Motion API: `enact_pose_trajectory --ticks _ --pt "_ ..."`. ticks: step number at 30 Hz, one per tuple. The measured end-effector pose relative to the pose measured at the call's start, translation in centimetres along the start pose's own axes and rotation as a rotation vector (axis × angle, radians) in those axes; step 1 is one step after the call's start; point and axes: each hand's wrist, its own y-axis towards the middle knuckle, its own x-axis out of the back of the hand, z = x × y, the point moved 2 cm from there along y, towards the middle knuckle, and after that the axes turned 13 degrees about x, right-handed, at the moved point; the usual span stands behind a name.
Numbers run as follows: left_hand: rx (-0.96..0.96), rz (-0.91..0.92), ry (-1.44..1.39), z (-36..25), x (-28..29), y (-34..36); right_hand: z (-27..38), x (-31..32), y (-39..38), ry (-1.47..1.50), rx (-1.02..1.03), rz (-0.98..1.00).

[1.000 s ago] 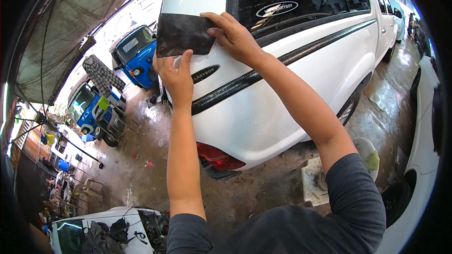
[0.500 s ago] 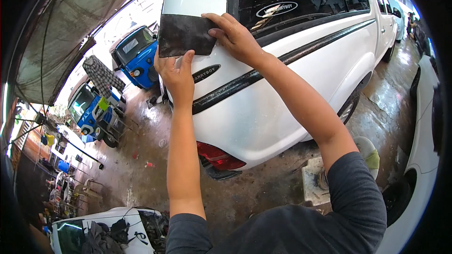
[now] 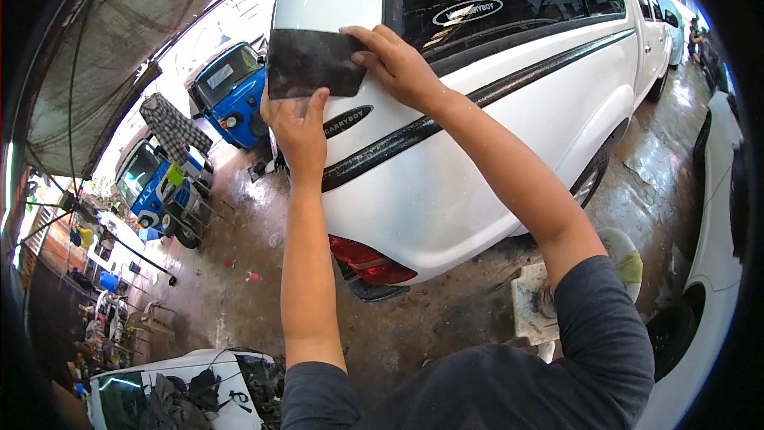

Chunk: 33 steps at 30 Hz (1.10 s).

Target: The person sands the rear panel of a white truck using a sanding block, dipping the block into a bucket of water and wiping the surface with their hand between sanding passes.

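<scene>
A dark rectangular sheet [image 3: 310,62] lies flat against the rear corner of a white pickup's canopy [image 3: 446,167]. My left hand [image 3: 296,126] grips its lower edge, thumb up over the sheet. My right hand [image 3: 395,66] holds the sheet's right edge with the fingers spread over its top corner. A black stripe [image 3: 446,115] runs along the truck's side just below the sheet, and a red tail light [image 3: 368,260] sits under it.
Two blue three-wheeled vehicles [image 3: 231,94] stand on the wet concrete floor [image 3: 239,271] to the left. Another white car [image 3: 716,271] is at the right edge. A white bucket [image 3: 625,255] and a stone block [image 3: 535,310] sit by my right elbow. A cluttered white surface [image 3: 175,390] lies below.
Both hands and the sheet stay in nearly the same spot on the truck; my left thumb has slid slightly up onto the sheet.
</scene>
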Motion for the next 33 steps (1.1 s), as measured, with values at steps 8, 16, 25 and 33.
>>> enact_pose_trajectory --ticks 8,16,25,33 --pt "0.004 0.102 0.04 1.5 -0.2 -0.1 -0.1 0.6 -0.5 0.077 0.029 -0.071" --pt "-0.058 0.043 0.192 1.8 -0.4 2.1 7.6 7.0 -17.4 0.359 -0.742 -0.455" --pt "-0.047 0.117 0.468 -1.5 -1.3 1.0 29.6 7.8 -42.9 0.671 -1.643 -0.584" --pt "-0.11 0.193 0.431 -0.1 -0.5 1.1 28.9 6.6 -38.7 0.908 -1.657 -0.74"
